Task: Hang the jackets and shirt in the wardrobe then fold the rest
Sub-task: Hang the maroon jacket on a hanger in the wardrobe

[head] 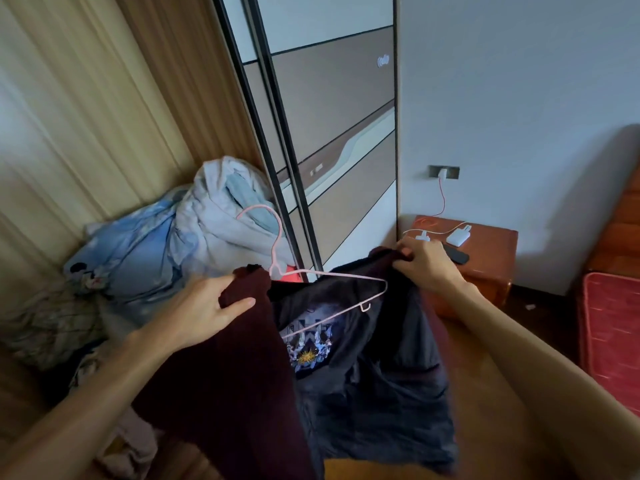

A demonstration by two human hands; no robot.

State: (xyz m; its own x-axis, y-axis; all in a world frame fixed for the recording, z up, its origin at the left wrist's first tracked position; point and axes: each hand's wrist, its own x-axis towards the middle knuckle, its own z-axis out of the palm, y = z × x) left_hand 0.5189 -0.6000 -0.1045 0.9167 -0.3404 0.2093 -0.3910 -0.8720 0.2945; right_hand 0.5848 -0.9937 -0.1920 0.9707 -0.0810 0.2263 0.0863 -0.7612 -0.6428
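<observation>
Your left hand (204, 308) grips the maroon jacket (225, 393) shoulder, your right hand (424, 263) pinches the other; pink hanger (294, 271) sits inside.

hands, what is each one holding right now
Left hand: closed, gripping one shoulder of the jacket.
Right hand: closed, pinching the jacket's other shoulder.

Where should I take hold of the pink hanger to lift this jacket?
Pinch the pink hanger at its neck, just below the hook, coming from above. That stem stands clear above the jacket, while one hanger arm is hidden under the shoulder that the left hand holds.
</observation>
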